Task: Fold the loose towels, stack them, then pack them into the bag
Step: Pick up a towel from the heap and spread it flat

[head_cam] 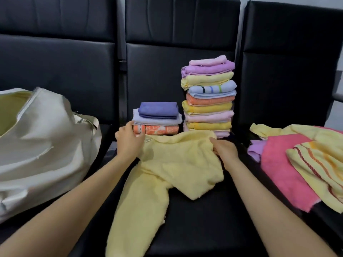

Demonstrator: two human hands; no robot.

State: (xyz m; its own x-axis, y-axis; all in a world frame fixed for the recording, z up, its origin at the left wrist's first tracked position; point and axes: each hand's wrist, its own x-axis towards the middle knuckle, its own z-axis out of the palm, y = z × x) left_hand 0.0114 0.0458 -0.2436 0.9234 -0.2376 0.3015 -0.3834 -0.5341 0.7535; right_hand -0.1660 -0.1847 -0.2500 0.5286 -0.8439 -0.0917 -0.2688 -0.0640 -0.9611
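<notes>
Both hands grip one loose pale-yellow towel on the black chair seat: the left hand pinches its far-left corner, the right hand curls around its right edge. Left lies a cream fabric bag, mouth open, cut off at the frame. Right sits a heap of loose towels, count unclear. Behind stand two folded stacks: a short stack and a tall stack of about ten. Three black chair backs fill the rear.
</notes>
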